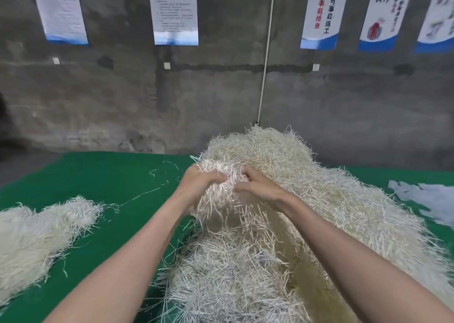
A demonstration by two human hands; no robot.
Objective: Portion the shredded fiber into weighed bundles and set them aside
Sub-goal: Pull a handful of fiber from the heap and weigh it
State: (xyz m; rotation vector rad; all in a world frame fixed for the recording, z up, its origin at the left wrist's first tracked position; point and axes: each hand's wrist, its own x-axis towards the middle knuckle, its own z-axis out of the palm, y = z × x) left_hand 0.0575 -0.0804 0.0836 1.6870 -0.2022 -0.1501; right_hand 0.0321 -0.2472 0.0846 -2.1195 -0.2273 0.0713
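The left hand (196, 184) and right hand (258, 184) both grip a clump of shredded fiber (221, 202) at the near side of the big pile (307, 175) on the green tabletop (110, 175), and it is probably best teased free gently so tangled strands drag no extra along.

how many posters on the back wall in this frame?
5. Far-left poster, centre poster, then three right of the white cord: red-lettered poster, figure poster, edge poster, cut by the frame. More may hang outside the view.
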